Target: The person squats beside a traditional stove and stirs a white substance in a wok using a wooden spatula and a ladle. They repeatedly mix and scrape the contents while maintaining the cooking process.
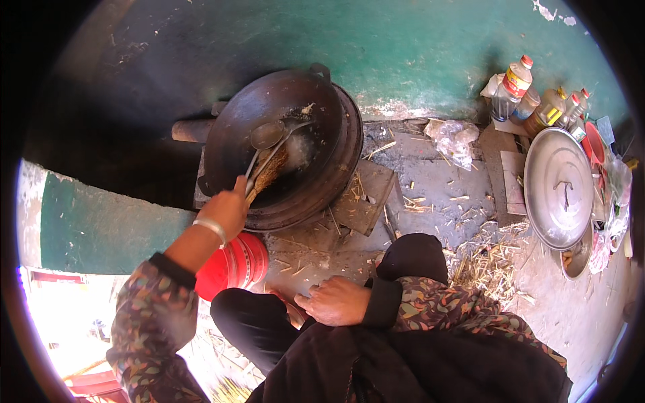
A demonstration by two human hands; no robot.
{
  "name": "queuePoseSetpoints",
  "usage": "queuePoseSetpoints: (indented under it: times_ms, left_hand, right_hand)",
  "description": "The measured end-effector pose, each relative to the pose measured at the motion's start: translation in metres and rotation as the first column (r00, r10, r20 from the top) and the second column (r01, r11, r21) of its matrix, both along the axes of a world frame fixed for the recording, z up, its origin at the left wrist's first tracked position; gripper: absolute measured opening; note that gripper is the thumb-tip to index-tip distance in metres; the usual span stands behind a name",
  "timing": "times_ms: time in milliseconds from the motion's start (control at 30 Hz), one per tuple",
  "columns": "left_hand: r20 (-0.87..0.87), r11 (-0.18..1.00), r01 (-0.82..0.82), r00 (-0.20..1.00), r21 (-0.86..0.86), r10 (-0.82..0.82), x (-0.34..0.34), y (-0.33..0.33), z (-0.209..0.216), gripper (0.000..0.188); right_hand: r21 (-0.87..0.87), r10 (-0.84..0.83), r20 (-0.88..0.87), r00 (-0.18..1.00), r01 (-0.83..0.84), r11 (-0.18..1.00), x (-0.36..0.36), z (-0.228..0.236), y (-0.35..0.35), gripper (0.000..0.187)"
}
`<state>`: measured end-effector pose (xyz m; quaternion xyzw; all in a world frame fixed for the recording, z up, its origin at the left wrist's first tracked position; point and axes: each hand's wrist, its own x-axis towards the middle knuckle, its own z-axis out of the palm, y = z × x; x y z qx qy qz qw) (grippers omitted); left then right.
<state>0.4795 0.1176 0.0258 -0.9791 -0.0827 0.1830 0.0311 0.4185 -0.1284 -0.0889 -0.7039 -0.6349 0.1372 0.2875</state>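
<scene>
A large dark wok [225, 121] sits tilted on a round stove, with pale wet foam or steam near its middle. My left hand [228, 209], a bracelet at its wrist, reaches over the near rim. Its fingers close around the handles of a metal ladle [267, 135] and a spatula [297, 125], both with their heads inside the wok. A straw brush [272, 173] lies along them, its butt end by my fingers; whether I grip it too is hidden. My right hand [336, 300] rests between my knees, fingers curled, with nothing showing in them.
A red bucket [232, 269] stands below my left wrist. Scattered straw [490, 258] and a crumpled plastic bag [453, 141] lie to the right. Farther right are a round metal lid [559, 188] and several bottles [516, 87]. A green wall [403, 54] closes the back.
</scene>
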Motion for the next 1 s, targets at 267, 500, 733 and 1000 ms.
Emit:
queuePoseSetpoints:
  times_ms: [267,500,733,1000]
  left_hand:
    - [-0.033,0.996,-0.05,0.998,0.075,0.053,-0.002,-0.009,-0.002,0.034]
    - [0.023,0.992,-0.032,0.999,0.12,0.03,0.017,0.001,-0.009,0.036]
    - [-0.032,0.993,-0.07,0.997,0.097,0.073,-0.005,-0.016,-0.015,0.045]
    - [0.052,0.983,-0.142,0.989,0.113,0.136,0.024,-0.02,-0.013,0.034]
  right_hand:
    - [-0.028,0.024,-0.044,0.999,-0.025,0.999,0.002,0.0,-0.002,0.027]
    - [-0.011,0.026,-0.018,1.0,-0.026,1.0,0.001,-0.003,0.0,0.029]
    - [-0.014,0.016,-0.023,1.0,-0.016,1.0,0.0,-0.005,0.0,0.025]
    - [0.032,0.03,-0.014,0.999,-0.029,0.999,-0.004,-0.006,0.005,0.021]
